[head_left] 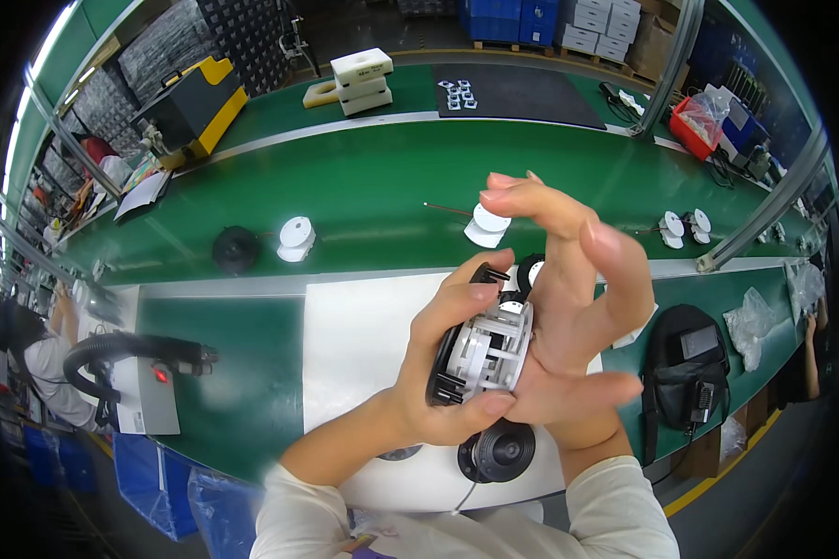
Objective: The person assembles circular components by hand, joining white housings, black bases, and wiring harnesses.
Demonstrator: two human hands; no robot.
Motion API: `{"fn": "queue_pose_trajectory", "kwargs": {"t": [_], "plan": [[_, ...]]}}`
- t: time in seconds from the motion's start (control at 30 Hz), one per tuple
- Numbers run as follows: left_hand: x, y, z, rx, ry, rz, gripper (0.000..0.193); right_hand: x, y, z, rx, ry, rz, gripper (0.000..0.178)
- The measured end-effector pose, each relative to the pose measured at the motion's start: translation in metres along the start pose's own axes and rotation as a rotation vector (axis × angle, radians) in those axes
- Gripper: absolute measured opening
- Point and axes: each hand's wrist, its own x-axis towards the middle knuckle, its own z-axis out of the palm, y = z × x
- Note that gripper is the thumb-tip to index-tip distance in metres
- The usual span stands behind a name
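Left hand (418, 387) clasps the plastic gadget (490, 350) (likely light, stiff; hold its nine-o'clock black rim (442, 361)), right hand (564, 321) spreading loosely.

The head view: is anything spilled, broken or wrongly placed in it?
Nothing plainly stands out: the left hand grips the black-and-white assembly, with no visible break, and white parts sit on the green surface.

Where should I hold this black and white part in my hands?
I'd hold the part by its black rim, from the left, as your left hand does, thumb low and fingers high: the rim looks long and solid, while the white cage facing right is open and thin-ribbed.
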Motion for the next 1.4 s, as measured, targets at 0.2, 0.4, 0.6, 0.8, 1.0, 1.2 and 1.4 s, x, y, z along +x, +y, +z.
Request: {"fn": "queue_pose_trajectory", "kwargs": {"t": [0.2,0.4,0.6,0.8,1.0,1.2,1.4], "plan": [[-0.001,-0.010,0.007,-0.085,0.076,-0.019,0.075,0.002,0.000,0.000,-0.089,0.045,0.004,0.061],[0.003,0.000,-0.002,0.149,0.045,0.023,0.071,0.001,-0.008,0.013,0.298,0.042,0.340,0.090],[0.010,0.003,-0.012,-0.168,0.131,-0.234,0.066,0.005,0.007,0.015,0.135,0.101,0.300,0.093],[0.014,0.010,-0.027,0.065,0.256,-0.137,0.072,0.006,-0.005,0.000,0.046,-0.111,0.368,0.075],[0.012,0.001,-0.025,0.179,0.392,-0.143,0.072,-0.010,0.010,0.032,-0.169,-0.177,0.131,0.060],[0.016,-0.001,-0.034,0.224,0.440,-0.092,0.072,-0.011,0.013,0.034,-0.119,-0.139,0.076,0.049],[0.018,0.011,-0.010,0.031,0.537,-0.116,0.068,-0.018,0.019,0.037,-0.192,-0.018,-0.124,0.053]]}}
